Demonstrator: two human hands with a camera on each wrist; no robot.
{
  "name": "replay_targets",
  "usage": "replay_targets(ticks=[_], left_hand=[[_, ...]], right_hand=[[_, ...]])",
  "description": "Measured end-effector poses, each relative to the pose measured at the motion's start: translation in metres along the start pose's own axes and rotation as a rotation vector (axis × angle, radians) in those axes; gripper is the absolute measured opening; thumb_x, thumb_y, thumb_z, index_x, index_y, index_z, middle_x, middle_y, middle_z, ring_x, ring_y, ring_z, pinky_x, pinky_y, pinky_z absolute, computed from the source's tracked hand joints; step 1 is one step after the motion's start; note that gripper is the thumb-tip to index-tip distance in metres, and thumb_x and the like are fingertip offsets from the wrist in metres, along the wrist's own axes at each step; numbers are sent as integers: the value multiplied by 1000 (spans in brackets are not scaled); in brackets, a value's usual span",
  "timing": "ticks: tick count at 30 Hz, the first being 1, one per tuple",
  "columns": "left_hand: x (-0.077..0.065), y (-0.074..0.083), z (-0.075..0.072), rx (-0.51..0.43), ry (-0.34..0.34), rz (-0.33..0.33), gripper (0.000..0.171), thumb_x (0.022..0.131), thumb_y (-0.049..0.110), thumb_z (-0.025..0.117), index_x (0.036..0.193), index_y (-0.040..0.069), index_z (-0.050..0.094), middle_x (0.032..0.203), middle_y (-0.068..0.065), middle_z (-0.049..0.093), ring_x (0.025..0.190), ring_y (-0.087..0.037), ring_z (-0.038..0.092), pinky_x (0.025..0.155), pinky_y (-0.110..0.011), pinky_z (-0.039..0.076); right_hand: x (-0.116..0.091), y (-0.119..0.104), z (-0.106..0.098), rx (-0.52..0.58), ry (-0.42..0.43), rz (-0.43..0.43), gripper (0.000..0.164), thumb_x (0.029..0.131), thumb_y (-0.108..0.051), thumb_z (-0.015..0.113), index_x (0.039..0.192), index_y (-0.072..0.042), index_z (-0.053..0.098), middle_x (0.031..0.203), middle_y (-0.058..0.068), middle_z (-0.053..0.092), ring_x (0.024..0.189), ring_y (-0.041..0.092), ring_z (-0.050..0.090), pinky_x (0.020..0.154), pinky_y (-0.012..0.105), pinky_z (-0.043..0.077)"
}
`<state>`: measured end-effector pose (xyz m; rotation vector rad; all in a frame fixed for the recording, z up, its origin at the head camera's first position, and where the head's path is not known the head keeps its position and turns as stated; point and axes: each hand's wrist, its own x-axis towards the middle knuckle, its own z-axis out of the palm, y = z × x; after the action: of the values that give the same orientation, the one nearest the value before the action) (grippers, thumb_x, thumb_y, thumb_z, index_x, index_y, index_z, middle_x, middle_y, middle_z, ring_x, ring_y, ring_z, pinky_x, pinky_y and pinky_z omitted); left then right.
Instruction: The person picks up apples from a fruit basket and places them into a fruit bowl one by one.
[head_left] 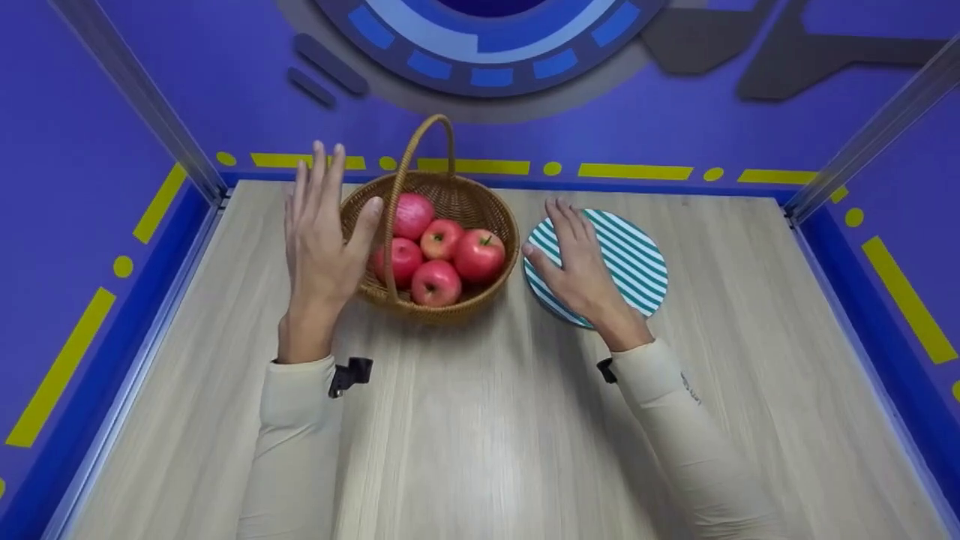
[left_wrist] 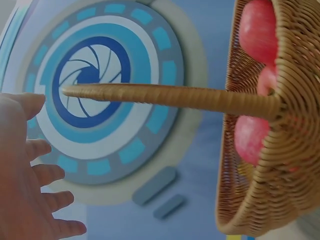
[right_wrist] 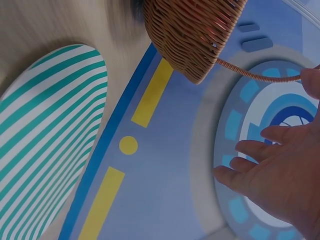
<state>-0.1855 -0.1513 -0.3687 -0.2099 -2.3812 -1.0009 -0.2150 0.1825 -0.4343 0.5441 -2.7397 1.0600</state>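
Note:
A brown wicker basket (head_left: pixel 450 309) with a tall arched handle (head_left: pixel 409 161) holds several red apples (head_left: pixel 437 283). Beside its left rim, my left hand (head_left: pixel 321 240) is raised with straight fingers and holds nothing. In the left wrist view this hand (left_wrist: pixel 25 175) appears apart from the handle. My right hand (head_left: pixel 577 266) hovers over a round thing with a green-and-white striped top (head_left: pixel 634 259), its fingers extended and nothing in them. The right wrist view shows a gap between that hand (right_wrist: pixel 280 175) and the striped top (right_wrist: pixel 55 130).
A pale wooden table (head_left: pixel 465 442) carries the basket and the striped round thing side by side toward the back. Blue panels with yellow marks (head_left: pixel 636 172) stand behind it and at both sides, joined by metal corner posts (head_left: pixel 142 82).

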Motion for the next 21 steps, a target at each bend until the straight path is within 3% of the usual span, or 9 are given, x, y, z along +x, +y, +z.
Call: replay_targets(ticks=[3,11,15,21], left_hand=[[-2,-8,1,2,-11,-25,80,105,56,56,169,14,32,175,-9,19,162,-34,9,128,-60,2],[-9,-32,8,-7,-25,-49,81,102,42,65,167,7,32,174,-18,20,160,-41,12,130,-52,7],[-13,-43,11,-32,-43,-76,87,102,50,66,168,7,30,174,-18,18,160,-43,14,130,-54,11],[-19,-58,17,-65,-94,-155,103,94,74,62,170,12,28,175,-14,16,160,-40,15,128,-59,14]], right_hand=[[0,1,3,16,-13,5,80,109,-45,57,168,-1,26,174,19,22,160,37,13,130,53,13],[0,0,9,96,-34,35,81,108,-45,60,169,-4,24,174,15,21,160,32,16,129,53,18],[1,2,13,146,-38,63,83,107,-47,61,169,-6,25,173,15,24,159,31,21,128,52,22],[2,4,20,210,-32,112,85,105,-50,63,169,-8,26,172,13,30,158,28,27,128,50,25]])
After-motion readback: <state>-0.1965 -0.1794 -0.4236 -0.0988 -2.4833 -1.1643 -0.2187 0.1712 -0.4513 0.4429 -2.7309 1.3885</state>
